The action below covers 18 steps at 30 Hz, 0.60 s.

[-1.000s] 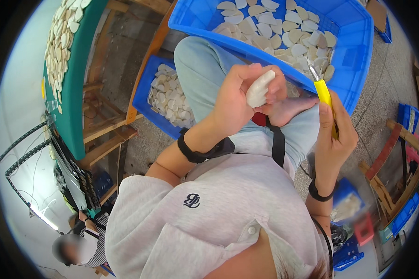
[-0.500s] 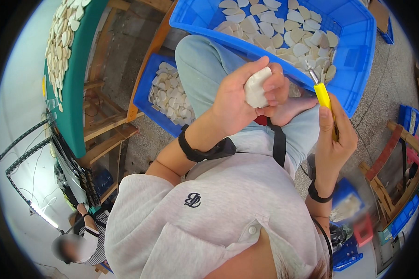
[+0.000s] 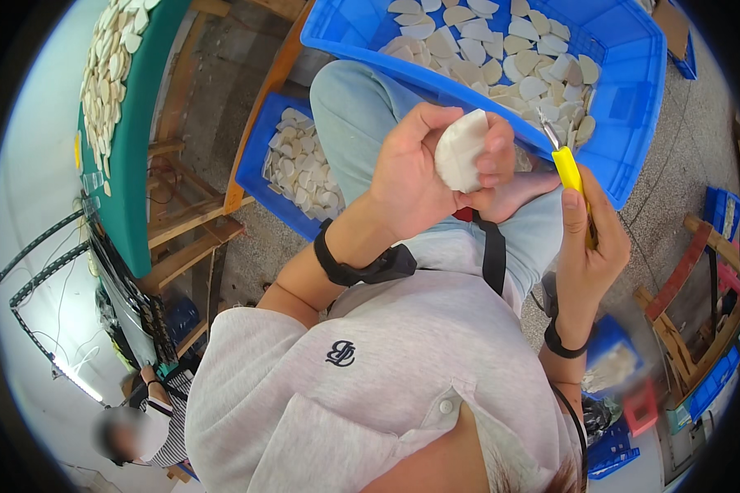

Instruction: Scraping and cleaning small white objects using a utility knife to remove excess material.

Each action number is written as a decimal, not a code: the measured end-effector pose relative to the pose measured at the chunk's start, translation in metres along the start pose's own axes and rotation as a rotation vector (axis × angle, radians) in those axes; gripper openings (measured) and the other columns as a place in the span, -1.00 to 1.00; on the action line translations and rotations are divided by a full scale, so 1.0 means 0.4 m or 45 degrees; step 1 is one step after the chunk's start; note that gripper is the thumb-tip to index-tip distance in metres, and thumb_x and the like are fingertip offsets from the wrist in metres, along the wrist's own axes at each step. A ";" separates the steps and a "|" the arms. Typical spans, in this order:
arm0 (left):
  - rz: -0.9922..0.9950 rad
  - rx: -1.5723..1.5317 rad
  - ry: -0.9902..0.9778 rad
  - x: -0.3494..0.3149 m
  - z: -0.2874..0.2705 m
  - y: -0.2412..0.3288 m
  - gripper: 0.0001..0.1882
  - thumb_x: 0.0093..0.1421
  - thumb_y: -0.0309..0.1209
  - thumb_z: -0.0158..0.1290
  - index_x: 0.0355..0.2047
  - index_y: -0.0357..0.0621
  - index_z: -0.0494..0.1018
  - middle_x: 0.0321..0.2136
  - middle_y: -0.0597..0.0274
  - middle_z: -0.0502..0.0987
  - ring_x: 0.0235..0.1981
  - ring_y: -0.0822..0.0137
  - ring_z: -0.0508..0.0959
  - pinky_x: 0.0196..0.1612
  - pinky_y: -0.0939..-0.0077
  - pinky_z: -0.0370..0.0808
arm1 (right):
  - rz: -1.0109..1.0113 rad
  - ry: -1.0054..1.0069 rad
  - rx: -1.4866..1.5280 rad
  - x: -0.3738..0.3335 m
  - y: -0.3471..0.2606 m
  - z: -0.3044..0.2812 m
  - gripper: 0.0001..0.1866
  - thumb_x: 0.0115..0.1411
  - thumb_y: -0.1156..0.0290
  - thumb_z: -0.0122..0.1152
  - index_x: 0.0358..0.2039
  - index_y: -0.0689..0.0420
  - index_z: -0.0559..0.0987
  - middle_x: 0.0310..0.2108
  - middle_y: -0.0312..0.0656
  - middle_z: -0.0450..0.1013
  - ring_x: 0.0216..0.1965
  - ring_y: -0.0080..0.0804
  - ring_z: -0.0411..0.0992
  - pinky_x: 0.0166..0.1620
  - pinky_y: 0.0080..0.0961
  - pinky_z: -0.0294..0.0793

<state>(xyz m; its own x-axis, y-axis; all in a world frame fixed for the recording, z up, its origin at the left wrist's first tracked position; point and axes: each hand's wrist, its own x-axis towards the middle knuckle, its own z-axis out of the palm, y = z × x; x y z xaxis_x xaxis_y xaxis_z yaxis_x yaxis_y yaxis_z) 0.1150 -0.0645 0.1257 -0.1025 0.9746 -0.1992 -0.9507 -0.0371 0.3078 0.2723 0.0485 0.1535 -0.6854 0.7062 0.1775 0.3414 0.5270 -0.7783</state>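
Observation:
In my left hand (image 3: 415, 168) sits a white half-round padded piece (image 3: 461, 150), its pointed end up, with the fingers curled round its right side. My right hand (image 3: 594, 226) grips a small tool with a yellow handle (image 3: 567, 170) and a pointed metal tip (image 3: 548, 129); the tip's exact kind is hard to make out. That tip stands upright just in front of the large blue crate (image 3: 477, 94), apart from the white piece. Many similar cream and white half-round pieces (image 3: 473, 51) lie loose in the crate.
A smaller blue bin (image 3: 251, 168) of like pieces stands left of my knee. More pieces (image 3: 107, 82) cover a green-topped table (image 3: 131, 197) at far left. Wooden frames (image 3: 674, 337) and blue bins stand right. Another person (image 3: 152, 419) works at lower left.
The white piece has turned in my left hand and now shows more of its broad face and pointed end. The right hand with the yellow tool has barely moved.

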 end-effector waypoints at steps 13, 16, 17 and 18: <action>0.187 0.789 0.275 -0.013 0.031 -0.020 -0.61 0.07 -0.16 -0.12 -0.19 -0.16 0.26 -0.32 0.30 0.28 -0.25 0.45 0.26 -0.20 0.61 0.22 | -0.241 -0.132 0.014 0.005 -0.016 -0.003 -0.72 0.04 0.39 0.24 -0.21 0.18 0.55 -0.53 -0.19 0.45 -0.61 -0.45 0.35 -0.53 -0.60 0.30; 0.276 1.147 0.400 -0.018 0.048 -0.024 -0.64 0.09 -0.21 -0.08 -0.17 -0.14 0.26 -0.28 0.34 0.27 -0.20 0.50 0.25 -0.11 0.63 0.19 | -0.315 -0.239 -0.075 0.004 -0.019 -0.007 -0.70 0.00 0.40 0.27 -0.21 0.14 0.55 -0.58 -0.22 0.40 -0.65 -0.38 0.33 -0.58 -0.55 0.27; 0.296 1.247 0.392 -0.019 0.050 -0.024 -0.67 0.10 -0.23 -0.07 -0.17 -0.13 0.26 -0.28 0.36 0.26 -0.19 0.53 0.24 -0.09 0.64 0.18 | -0.332 -0.229 -0.084 0.003 -0.017 -0.006 -0.69 -0.01 0.39 0.28 -0.21 0.14 0.55 -0.60 -0.23 0.38 -0.67 -0.39 0.32 -0.60 -0.54 0.25; 0.296 1.248 0.393 -0.019 0.048 -0.024 -0.67 0.10 -0.23 -0.07 -0.17 -0.13 0.26 -0.28 0.36 0.26 -0.19 0.53 0.24 -0.09 0.64 0.18 | -0.351 -0.222 -0.093 0.003 -0.015 -0.005 -0.69 -0.02 0.38 0.29 -0.21 0.13 0.56 -0.62 -0.25 0.37 -0.68 -0.39 0.30 -0.61 -0.54 0.24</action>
<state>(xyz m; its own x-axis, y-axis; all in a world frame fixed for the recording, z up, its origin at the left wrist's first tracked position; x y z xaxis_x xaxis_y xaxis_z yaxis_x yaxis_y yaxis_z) 0.1306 -0.0673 0.1420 -0.4531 0.8628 -0.2244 -0.2597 0.1130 0.9590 0.2705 0.0469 0.1596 -0.8557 0.4444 0.2649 0.1687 0.7237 -0.6692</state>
